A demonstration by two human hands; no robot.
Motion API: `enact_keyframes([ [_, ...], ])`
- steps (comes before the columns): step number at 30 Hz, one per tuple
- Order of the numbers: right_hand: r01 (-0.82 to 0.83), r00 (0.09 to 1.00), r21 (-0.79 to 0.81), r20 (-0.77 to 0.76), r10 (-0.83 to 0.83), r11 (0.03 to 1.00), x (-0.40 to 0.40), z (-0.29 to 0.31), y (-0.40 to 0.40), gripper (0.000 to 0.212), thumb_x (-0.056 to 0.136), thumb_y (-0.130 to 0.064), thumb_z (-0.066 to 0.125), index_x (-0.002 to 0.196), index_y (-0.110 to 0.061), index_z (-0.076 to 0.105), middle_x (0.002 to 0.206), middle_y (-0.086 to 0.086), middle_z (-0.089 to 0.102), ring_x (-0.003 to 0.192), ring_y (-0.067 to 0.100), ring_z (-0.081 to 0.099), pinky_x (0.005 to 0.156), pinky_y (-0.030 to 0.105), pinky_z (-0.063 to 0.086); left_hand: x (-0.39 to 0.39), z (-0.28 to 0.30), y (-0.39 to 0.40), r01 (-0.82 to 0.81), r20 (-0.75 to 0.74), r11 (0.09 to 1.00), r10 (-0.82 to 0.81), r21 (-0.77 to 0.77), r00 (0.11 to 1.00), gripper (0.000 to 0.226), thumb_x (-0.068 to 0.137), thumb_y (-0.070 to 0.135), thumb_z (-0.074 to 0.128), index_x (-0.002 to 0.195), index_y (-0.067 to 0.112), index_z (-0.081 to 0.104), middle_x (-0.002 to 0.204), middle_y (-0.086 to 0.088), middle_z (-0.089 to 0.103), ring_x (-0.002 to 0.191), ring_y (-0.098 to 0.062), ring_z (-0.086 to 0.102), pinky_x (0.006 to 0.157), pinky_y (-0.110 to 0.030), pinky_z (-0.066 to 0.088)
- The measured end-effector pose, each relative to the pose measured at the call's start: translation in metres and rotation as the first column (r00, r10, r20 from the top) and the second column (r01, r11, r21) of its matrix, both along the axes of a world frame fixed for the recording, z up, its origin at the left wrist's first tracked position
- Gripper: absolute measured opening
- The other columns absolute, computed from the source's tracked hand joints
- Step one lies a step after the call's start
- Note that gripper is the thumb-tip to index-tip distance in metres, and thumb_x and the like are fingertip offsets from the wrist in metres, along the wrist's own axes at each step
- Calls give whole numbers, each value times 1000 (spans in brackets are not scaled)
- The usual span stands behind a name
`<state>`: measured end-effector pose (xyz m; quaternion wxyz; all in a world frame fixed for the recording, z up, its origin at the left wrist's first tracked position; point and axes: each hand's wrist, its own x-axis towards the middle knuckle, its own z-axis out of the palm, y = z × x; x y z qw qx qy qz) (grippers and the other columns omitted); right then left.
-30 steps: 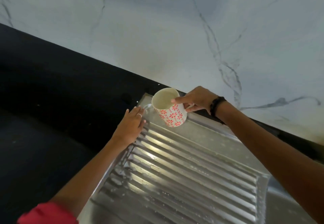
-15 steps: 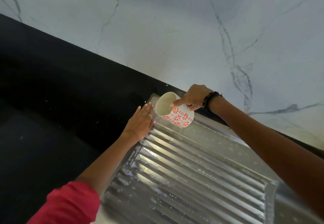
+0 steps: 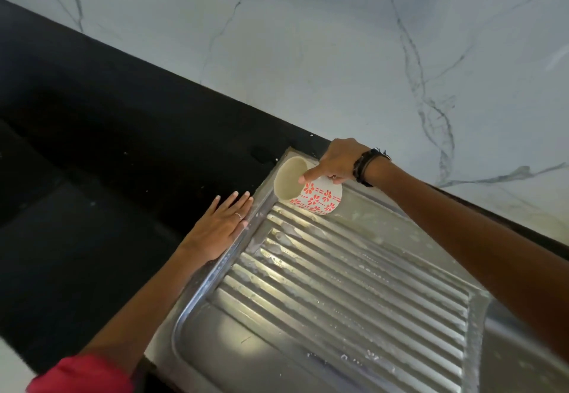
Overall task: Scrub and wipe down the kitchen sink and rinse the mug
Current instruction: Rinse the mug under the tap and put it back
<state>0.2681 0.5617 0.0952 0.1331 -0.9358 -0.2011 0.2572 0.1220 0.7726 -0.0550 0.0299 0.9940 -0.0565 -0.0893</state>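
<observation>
Mug [image 3: 311, 189]: tipped on its side at the far left corner of the drainboard [image 3: 338, 300], mouth facing left toward the black counter [image 3: 107, 177]; I judge it is held so to pour out rinse water onto the ribs.
Right hand [image 3: 338, 162]: reaches in from the right, fingers curled over the mug's upper side, forefinger laid along the wall up to the rim; the handle is hidden under the hand, so whether fingers pass through it I cannot tell.
Right arm: stretched long across the drainboard, wrist bent down, dark wristband [image 3: 366, 166] just behind the hand.
Left hand [image 3: 224, 223]: flat, palm down, fingers straight and close together, lying on the counter against the drainboard's left rim; it holds nothing, and likely steadies the body during the reach.
Left arm: comes from the near left, red sleeve [image 3: 80, 374] at the bottom edge.
Drainboard: wet, with whitish suds in the grooves.
Sink basin: only a sliver shows at near right.
</observation>
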Motion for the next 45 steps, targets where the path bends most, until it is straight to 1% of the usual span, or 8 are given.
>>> enact_keyframes([
  [6, -94, 995, -5, 16, 94, 996, -34, -8, 18, 42, 72, -50, 72, 67, -14, 52, 81, 3, 62, 68, 14, 59, 57, 17, 44, -21, 9, 2, 114, -82, 993, -116, -23, 990, 51, 102, 28, 22, 144, 23, -7, 154, 8, -5, 135, -6, -17, 112, -31, -12],
  [11, -58, 993, 99, -93, 67, 993, -51, -2, 16, 37, 73, -45, 73, 76, -12, 58, 92, 5, 66, 78, 15, 62, 61, 15, 47, -54, 16, 4, 21, 168, 957, 29, -288, 985, 44, 98, 11, 40, 141, 15, 35, 143, 3, 41, 135, -3, 29, 114, -24, -1],
  [17, -128, 988, -32, 81, 131, 991, -72, 7, 25, 45, 73, -52, 70, 63, -14, 49, 72, 2, 61, 69, 17, 60, 63, 22, 50, -92, 3, 7, -34, 32, 994, 37, -101, 999, 49, 102, 23, 22, 146, 17, 3, 156, 3, 5, 138, -9, -8, 112, -29, -7],
  [23, -222, 966, -88, 114, 231, 971, -111, 5, 32, 45, 77, -54, 65, 85, -10, 61, 79, 6, 63, 75, 19, 61, 76, 28, 49, -125, 4, -5, -71, -16, 997, 71, -18, 997, 51, 102, 19, 19, 140, 21, -14, 152, 8, -13, 143, -9, -7, 112, -29, -11],
  [28, -173, 984, 22, 39, 172, 985, -141, 2, 27, 38, 77, -46, 69, 63, -19, 47, 78, 2, 59, 64, 12, 54, 59, 18, 43, -159, 22, -19, -360, -196, 878, 310, -317, 930, 48, 102, 20, 26, 147, 30, 12, 155, 7, 12, 142, -12, -3, 117, -39, 11],
  [33, 4, 985, 221, -170, 35, 975, -165, 10, 13, 35, 78, -37, 72, 95, -9, 61, 106, 8, 64, 81, 13, 57, 51, 14, 46, -202, 26, -13, -449, -123, 701, 464, -554, 877, 48, 102, 21, 30, 147, 27, 16, 153, 4, 22, 143, -13, 9, 115, -29, 4],
  [40, -137, 991, 115, 4, 137, 984, -203, 6, 24, 45, 78, -47, 68, 98, -8, 61, 105, 11, 67, 88, 22, 63, 83, 30, 53, -231, 9, -22, -431, -148, 881, 408, -194, 901, 64, 100, 38, 25, 147, 7, -4, 157, -6, -6, 144, -16, -7, 116, -31, -2],
  [45, -244, 962, 10, 131, 240, 970, -230, 3, 30, 50, 79, -50, 65, 107, -8, 62, 98, 8, 65, 80, 17, 56, 75, 28, 47, -238, 9, -33, -373, -152, 918, 353, -133, 923, 65, 100, 39, 25, 147, 7, -4, 157, -6, -7, 144, -15, -7, 115, -29, -3],
])
